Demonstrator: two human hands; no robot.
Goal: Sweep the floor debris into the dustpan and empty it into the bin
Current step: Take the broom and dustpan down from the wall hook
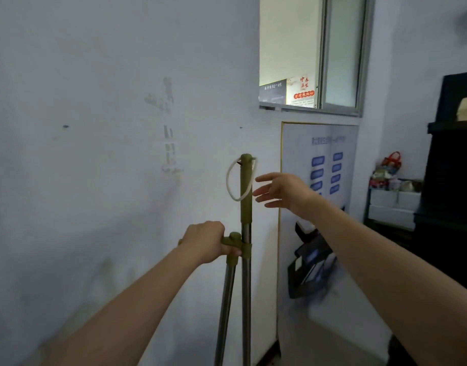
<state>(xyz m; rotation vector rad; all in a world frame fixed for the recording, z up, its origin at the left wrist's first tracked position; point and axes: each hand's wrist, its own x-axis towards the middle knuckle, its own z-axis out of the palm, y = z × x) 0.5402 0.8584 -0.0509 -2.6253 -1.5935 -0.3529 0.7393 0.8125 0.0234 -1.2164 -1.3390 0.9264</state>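
Two metal poles with olive-green grips stand upright against the white wall. The taller one, the broom handle (246, 204), has a white cord loop (231, 180) hanging from its top. The shorter one, the dustpan handle (230, 262), ends in a sideways green grip clipped to the taller pole. My left hand (206, 243) is closed around that sideways grip. My right hand (281, 190) hovers just right of the broom handle's green grip, fingers spread, not touching it. The broom head, the dustpan and the bin are out of view.
A white notice board (319, 165) with blue labels leans on the wall to the right, with a black holder (310, 268) of papers on it. Above is a window (314, 51). At far right stand a dark cabinet (454, 180) and white boxes (394, 204) with clutter.
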